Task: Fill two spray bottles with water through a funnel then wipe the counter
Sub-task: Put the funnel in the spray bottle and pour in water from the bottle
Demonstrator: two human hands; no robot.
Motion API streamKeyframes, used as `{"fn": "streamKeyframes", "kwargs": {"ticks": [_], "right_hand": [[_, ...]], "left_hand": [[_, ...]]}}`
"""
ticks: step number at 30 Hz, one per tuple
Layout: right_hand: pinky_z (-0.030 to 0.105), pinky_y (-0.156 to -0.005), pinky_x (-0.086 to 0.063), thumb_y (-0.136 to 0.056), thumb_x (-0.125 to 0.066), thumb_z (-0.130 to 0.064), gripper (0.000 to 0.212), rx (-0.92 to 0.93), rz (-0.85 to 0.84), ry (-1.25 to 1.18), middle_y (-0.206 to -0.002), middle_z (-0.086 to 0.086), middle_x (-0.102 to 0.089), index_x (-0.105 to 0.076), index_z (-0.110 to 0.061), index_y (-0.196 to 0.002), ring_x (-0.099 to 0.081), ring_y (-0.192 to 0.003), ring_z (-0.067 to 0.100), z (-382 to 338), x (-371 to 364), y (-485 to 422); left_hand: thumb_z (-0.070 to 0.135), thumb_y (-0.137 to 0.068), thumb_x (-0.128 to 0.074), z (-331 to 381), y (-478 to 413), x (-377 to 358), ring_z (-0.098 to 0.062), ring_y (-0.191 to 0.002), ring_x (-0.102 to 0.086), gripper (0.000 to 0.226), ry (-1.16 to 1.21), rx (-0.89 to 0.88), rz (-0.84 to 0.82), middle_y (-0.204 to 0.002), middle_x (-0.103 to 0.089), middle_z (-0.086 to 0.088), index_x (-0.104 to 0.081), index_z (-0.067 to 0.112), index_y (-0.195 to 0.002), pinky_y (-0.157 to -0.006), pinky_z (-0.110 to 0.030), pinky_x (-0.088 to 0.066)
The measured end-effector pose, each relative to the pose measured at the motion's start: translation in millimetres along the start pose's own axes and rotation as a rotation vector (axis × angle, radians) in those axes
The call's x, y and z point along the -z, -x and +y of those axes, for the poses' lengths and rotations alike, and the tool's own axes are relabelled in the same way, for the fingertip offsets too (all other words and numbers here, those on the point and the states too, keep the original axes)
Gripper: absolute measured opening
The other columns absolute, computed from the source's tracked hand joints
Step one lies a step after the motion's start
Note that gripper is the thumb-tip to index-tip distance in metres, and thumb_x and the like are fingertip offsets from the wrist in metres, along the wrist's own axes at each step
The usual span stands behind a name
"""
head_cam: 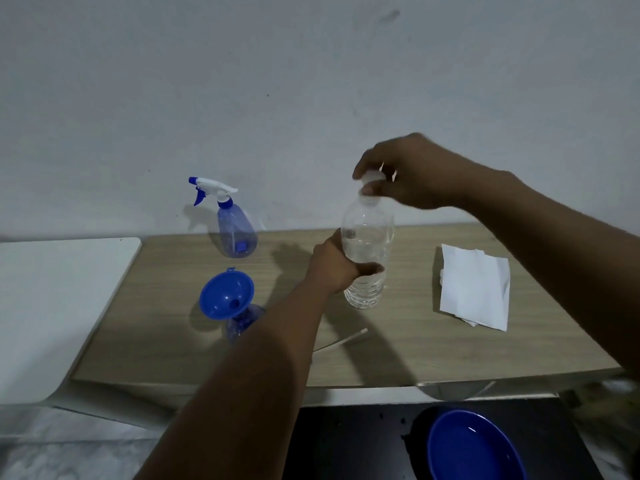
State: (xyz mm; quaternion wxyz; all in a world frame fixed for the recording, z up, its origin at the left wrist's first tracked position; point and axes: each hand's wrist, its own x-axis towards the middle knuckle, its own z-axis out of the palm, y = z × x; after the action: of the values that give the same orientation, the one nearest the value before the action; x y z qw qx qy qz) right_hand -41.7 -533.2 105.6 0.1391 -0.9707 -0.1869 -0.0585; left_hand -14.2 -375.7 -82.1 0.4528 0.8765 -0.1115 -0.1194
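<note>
On the pale wood-grain counter (433, 348) against a white wall, the left hand (337, 268) grips a clear ribbed plastic water bottle (367, 251) at centre, the right hand (408, 171) pinching its white cap (372, 177), blue funnel-topped spray bottle (242, 323) at eight o'clock.

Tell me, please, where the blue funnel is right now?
In the head view, the blue funnel sits in the neck of the near spray bottle, left on the wooden counter, beside the left forearm.

A plain white wall (242, 81), faintly scuffed, is seen behind a light wood-grain tabletop (433, 355), which is flanked at left by a white surface (52, 306) and fronted by a black surface (346, 445).
</note>
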Motion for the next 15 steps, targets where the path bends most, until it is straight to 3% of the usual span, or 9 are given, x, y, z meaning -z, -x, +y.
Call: {"fn": "streamKeyframes", "kwargs": {"ticks": [2,5,9,11,15], "right_hand": [[0.019,-0.080,-0.050,-0.091,-0.070,-0.030,0.028,-0.051,0.208,-0.145,-0.106,-0.007,-0.069,-0.069,-0.021,-0.117,-0.065,-0.086,0.011,12,6,12],[0.014,-0.071,-0.044,-0.087,-0.074,-0.026,0.031,-0.338,0.381,-0.264,-0.103,-0.005,-0.069,-0.068,-0.019,-0.116,-0.063,-0.080,0.012,47,-41,35],[0.030,-0.083,-0.048,-0.079,-0.078,-0.015,0.041,-0.700,0.088,-0.387,-0.106,0.009,-0.070,-0.063,-0.012,-0.117,-0.065,-0.090,0.026,79,-177,84],[0.035,-0.086,-0.052,-0.081,-0.074,-0.018,0.041,-0.732,-0.023,-0.385,-0.108,0.009,-0.071,-0.060,-0.015,-0.119,-0.067,-0.099,0.029,77,-229,106],[0.043,-0.089,-0.054,-0.084,-0.072,-0.032,0.047,-0.664,-0.084,-0.291,-0.119,0.003,-0.070,-0.053,-0.024,-0.126,-0.066,-0.107,0.027,71,-270,117]], "left_hand": [[0.061,-0.041,-0.092,-1,2,2,-0.014,-0.107,-0.065,0.094,0.034,0.002,0.001,-0.114,-0.070,0.010,-0.058,0.030,-0.124,-0.094,-0.035,-0.055],[0.058,-0.044,-0.092,0,6,0,-0.015,-0.108,-0.065,0.096,0.029,0.007,0.016,-0.117,-0.068,0.007,-0.055,0.026,-0.127,-0.093,-0.035,-0.055],[0.060,-0.046,-0.092,2,13,-5,-0.015,-0.113,-0.063,0.099,0.038,0.002,0.030,-0.124,-0.066,0.008,-0.052,0.028,-0.132,-0.096,-0.035,-0.053],[0.054,-0.051,-0.094,3,15,-5,-0.014,-0.115,-0.061,0.096,0.065,0.006,0.023,-0.126,-0.065,0.008,-0.051,0.027,-0.133,-0.096,-0.032,-0.052],[0.053,-0.049,-0.095,6,18,0,-0.014,-0.119,-0.059,0.099,0.109,0.014,-0.013,-0.130,-0.062,0.008,-0.050,0.029,-0.134,-0.099,-0.036,-0.052]]}}
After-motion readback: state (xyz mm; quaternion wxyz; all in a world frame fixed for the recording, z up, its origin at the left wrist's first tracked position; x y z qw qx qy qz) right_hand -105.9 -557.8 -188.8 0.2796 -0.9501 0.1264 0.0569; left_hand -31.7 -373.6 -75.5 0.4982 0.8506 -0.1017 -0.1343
